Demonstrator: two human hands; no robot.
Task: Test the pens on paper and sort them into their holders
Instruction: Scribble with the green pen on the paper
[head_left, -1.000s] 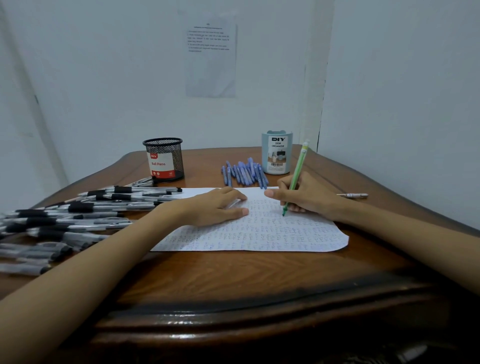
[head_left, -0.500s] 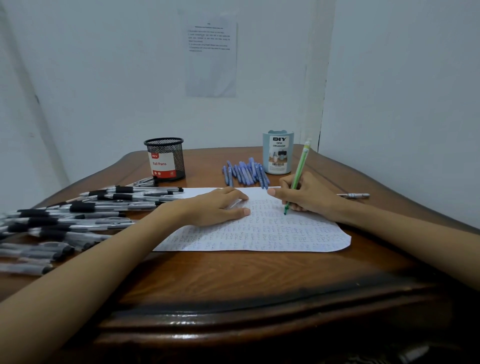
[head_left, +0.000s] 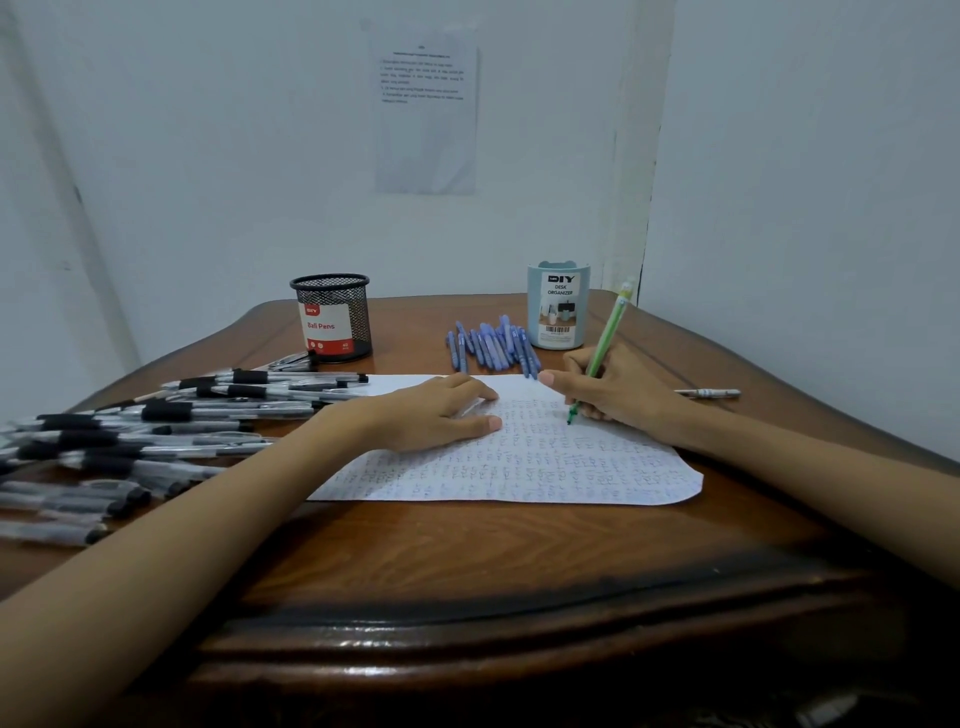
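— On the wooden table (head_left: 467, 551), where are the hands?
— The right hand (head_left: 618, 387) grips a green pen (head_left: 605, 343), its tip down on the scribbled paper (head_left: 519, 467). The left hand (head_left: 436, 415) lies flat just left of it, fingers straight, pressing the sheet.
— And the other pens?
— Black-capped pens (head_left: 156, 431) are heaped at left. Blue pens (head_left: 493, 345) lie at the far side between the mesh holder (head_left: 332, 317) and the blue organizer (head_left: 558, 306).
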